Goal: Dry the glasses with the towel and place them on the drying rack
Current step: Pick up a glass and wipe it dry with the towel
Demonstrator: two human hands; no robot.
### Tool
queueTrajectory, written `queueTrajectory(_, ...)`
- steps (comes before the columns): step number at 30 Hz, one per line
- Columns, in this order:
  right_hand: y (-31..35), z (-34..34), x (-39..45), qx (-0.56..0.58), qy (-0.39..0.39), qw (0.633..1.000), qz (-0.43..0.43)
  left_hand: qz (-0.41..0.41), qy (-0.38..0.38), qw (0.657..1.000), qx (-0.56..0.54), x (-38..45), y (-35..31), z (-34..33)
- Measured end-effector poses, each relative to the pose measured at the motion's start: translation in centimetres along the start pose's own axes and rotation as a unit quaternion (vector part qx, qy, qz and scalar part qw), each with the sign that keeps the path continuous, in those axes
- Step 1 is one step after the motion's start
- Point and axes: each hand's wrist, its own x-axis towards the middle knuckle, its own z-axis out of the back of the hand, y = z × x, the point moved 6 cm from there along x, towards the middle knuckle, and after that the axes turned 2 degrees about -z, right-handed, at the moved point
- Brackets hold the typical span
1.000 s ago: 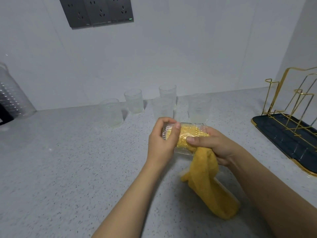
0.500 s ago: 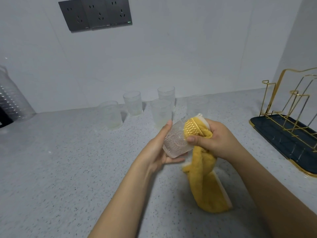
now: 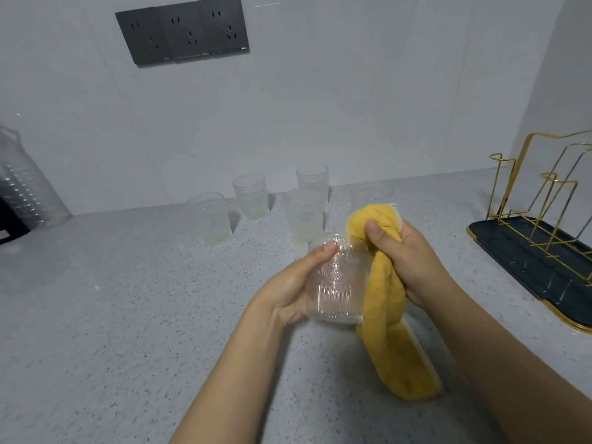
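Item: patterned glass (image 3: 334, 285), clear, ribbed and embossed wall. Held upright above the speckled grey surface (image 3: 112, 315), in front of the person, base towards the camera. Left hand (image 3: 294, 283): grip curled round the glass from its left side, thumb tip pressed near the rim, fingers hidden behind the wall.

Item: yellow towel (image 3: 389, 322). Upper end bunched at the mouth of the glass; whether it reached inside could not be told. The rest hung down along the right side of the glass, lower end trailing towards the surface. Right hand (image 3: 407, 254): grip closed on the bunched upper end, thumb pressing the cloth from the front.

Item: five more clear glasses, standing upright on the surface near the wall, behind the hands. One at the left (image 3: 211, 217), one behind it to the right (image 3: 250, 197), one in the middle (image 3: 303, 214), one tall behind that (image 3: 313, 182), and one partly hidden by the towel (image 3: 371, 192).

Item: drying rack (image 3: 544, 219), gold wire frame on a dark tray, at the right edge of the surface, well apart from the hands. No glass visible on it.

Item: dark socket panel (image 3: 182, 32) on the wall.

Item: clear ribbed container (image 3: 25, 187) at far left.
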Motion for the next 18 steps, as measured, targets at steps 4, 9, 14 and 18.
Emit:
queueTrajectory(4, -0.1, 0.7, -0.7, -0.04, -0.09, 0.995, -0.009, -0.068, -0.087, 0.981, -0.158, 0.2, -1.2, 1.7)
queueTrajectory(9, -1.9, -1.8, -2.1, -0.094, -0.114, 0.989, -0.032, -0.198, -0.109, 0.928, -0.295, 0.4, -2.5, 3.3)
queueTrajectory(14, -3.9, -5.8, -3.0, -0.02, -0.031, 0.995, -0.09, -0.195, -0.172, 0.923, -0.285, 0.4, -1.2, 3.4)
queueTrajectory(18, -3.0, -6.1, -3.4, 0.025, -0.048, 0.995, -0.089, -0.128, -0.158, 0.931, -0.302, 0.7, 0.3, 0.9)
